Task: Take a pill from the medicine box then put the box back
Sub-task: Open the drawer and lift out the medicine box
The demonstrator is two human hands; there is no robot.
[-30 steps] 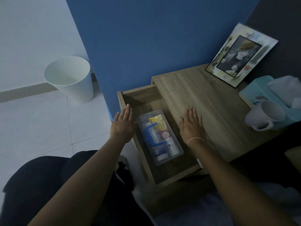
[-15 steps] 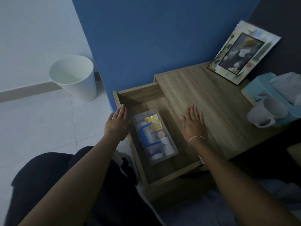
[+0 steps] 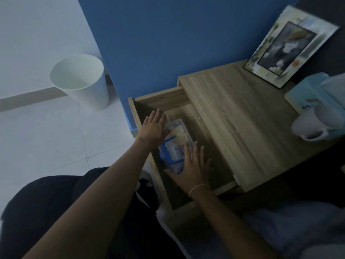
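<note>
while the drawer of the wooden table stands pulled out, i see both hands reaching down into it, one on each side of the medicine box. the box is a clear plastic case with a blue handle on its lid and small packets and bottles blurred inside; it lies in the drawer, tilted in the frame, near the drawer's left wall. my left hand lies flat against the far left side of the box, fingers stretched out and together, thumb over the lid edge. my right hand sits at the near right end of the box, fingers spread and extended, thumb tucked under the near corner; a thin band circles that wrist. neither hand is curled shut, and i cannot tell whether the box is already lifted off the drawer floor or only pressed between the palms.

on the table top, well apart from the drawer, a picture frame leans at the back, a pale blue tissue box sits at the right edge, and a white mug lies on its side just beside it. a white waste bin stands on the tiled floor to the left, by the blue wall. my dark-clad lap fills the lower left.
</note>
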